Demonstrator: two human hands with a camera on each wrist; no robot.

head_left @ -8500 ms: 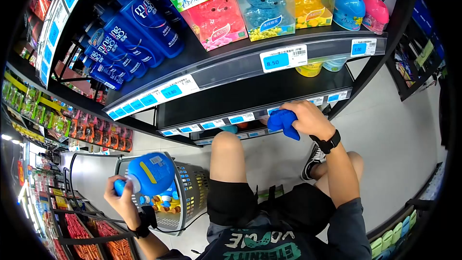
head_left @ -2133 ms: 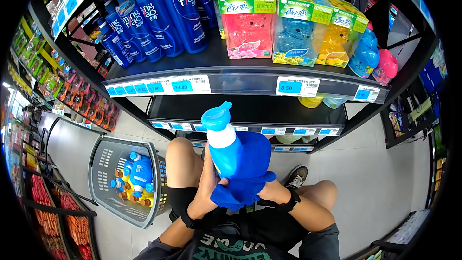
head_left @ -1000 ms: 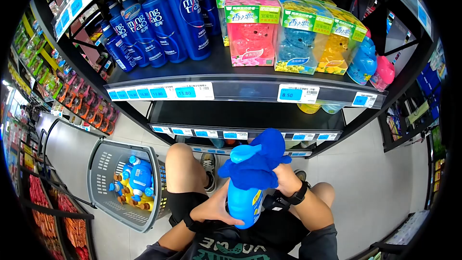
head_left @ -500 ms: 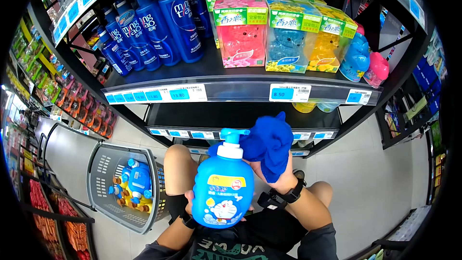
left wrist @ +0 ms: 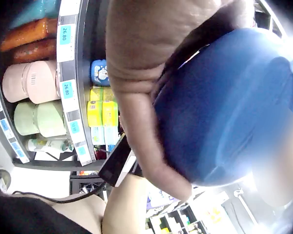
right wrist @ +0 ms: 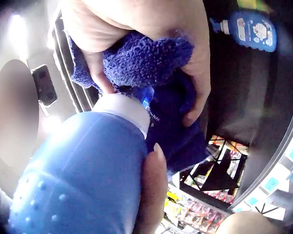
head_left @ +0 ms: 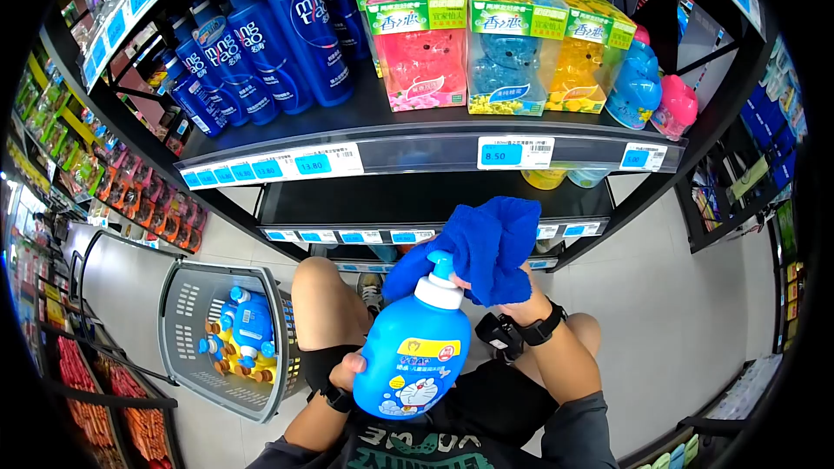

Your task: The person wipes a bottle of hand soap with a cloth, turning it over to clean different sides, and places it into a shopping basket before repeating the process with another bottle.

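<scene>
My left hand (head_left: 347, 371) grips a light blue pump bottle (head_left: 415, 365) by its body, the thumb on its left side. The bottle has a white collar and a cartoon cat on the label, and leans a little to the right. In my right hand (head_left: 524, 295) is a bunched dark blue cloth (head_left: 495, 247), held around the pump head, which it partly hides. The right wrist view shows the cloth (right wrist: 141, 61) pinched right at the white collar (right wrist: 122, 111). Seen from the left wrist, the thumb and palm curl around the bottle (left wrist: 224, 107).
A grey basket (head_left: 178, 321) with several blue and yellow bottles (head_left: 252, 330) stands on the floor at left. Ahead is a black shelf (head_left: 365, 117) with dark blue pump bottles (head_left: 304, 35) and boxed bear-shaped gels (head_left: 423, 61). My knees flank the work.
The left hand brought the bottle from above the basket to my lap, and the cloth has passed over it. Since half a second ago the bottle has tilted right and the cloth moved onto its pump.
</scene>
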